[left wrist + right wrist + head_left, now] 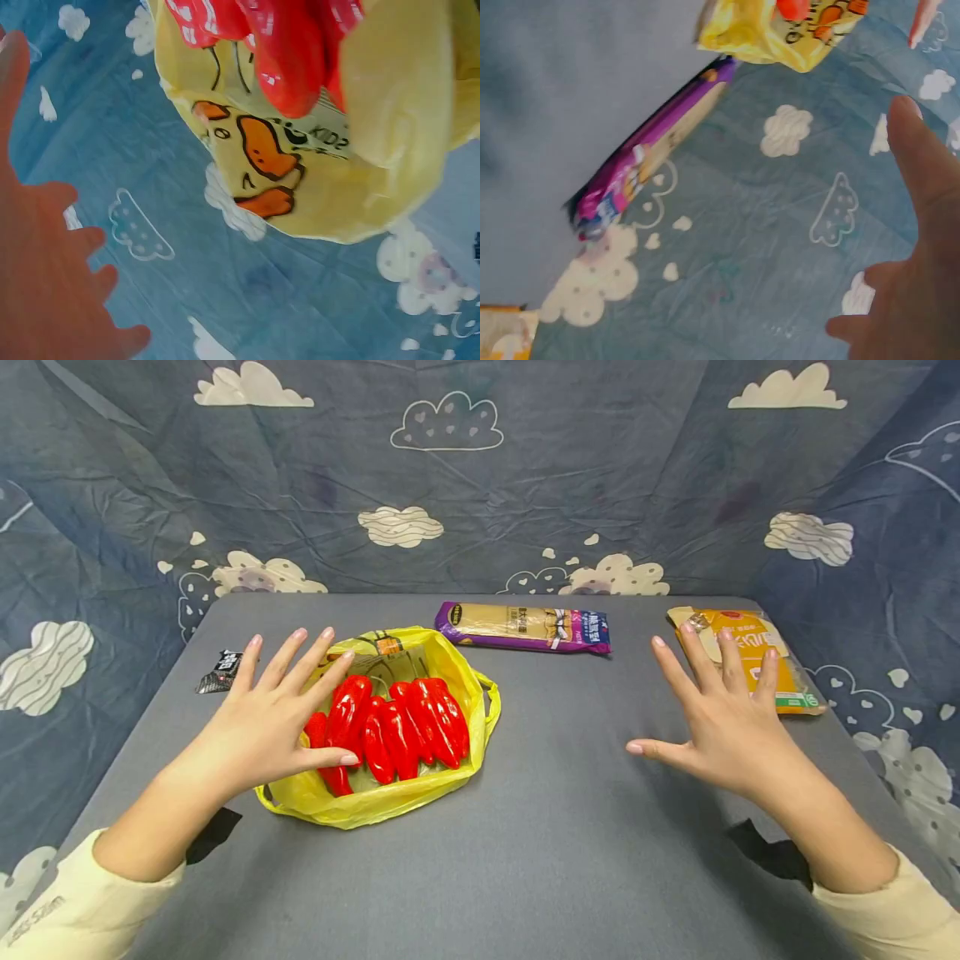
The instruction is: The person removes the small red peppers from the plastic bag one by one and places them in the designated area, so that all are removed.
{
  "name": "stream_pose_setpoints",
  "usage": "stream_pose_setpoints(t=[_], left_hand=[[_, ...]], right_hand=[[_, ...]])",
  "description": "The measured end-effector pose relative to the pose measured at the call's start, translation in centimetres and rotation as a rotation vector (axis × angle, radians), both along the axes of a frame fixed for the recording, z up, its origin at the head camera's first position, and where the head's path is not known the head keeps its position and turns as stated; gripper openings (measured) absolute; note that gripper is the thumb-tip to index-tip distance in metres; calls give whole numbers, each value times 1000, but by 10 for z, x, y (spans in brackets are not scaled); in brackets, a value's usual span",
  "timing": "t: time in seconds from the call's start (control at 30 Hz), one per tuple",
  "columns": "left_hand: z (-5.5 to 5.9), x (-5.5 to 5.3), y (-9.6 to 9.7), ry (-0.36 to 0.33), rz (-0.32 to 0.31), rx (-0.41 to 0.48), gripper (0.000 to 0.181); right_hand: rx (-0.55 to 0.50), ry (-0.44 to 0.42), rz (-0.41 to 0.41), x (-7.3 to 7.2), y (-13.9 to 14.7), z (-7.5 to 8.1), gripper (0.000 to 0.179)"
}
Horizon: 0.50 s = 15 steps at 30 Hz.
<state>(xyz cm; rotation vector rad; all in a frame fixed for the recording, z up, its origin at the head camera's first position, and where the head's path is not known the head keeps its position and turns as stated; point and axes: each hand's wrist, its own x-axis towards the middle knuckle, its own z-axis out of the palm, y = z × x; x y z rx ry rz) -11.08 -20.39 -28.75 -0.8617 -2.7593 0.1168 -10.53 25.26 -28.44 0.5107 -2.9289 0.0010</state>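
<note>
My left hand (pixel 273 731) is held with fingers spread above the left side of a yellow plastic bag (pixel 360 814), gripping nothing. Inside the wide-mouthed bag lie several glossy red peppers (pixel 401 735); the left wrist view shows these peppers (pixel 285 67) and a cartoon print on the bag (pixel 337 202). On the right, my right hand (pixel 731 731) hovers with fingers spread and holds nothing. Its fingertips overlap, in the head view, an orange and clear food packet (pixel 757 647). Between the hands, farther back, lies a long purple packet (pixel 525 627).
A small black wrapped packet (pixel 220 672) lies at the left edge of the grey table (pixel 555 860), partly behind the left hand. Blue-grey cloth (pixel 540 468) with white clouds hangs behind and at both sides.
</note>
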Motion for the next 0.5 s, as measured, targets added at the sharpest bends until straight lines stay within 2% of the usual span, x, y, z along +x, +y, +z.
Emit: stream_pose_setpoints(t=[0.2, 0.4, 0.5], left_hand=[[-11, 5, -16, 32, -1, 120, 97], [-37, 12, -28, 157, -11, 342, 91], [-50, 17, -31, 174, 39, 436, 90]], right_hand=[[-173, 157, 184, -3, -19, 3, 108], [-420, 290, 410, -9, -49, -7, 96], [-523, 300, 499, -12, -66, -16, 93]])
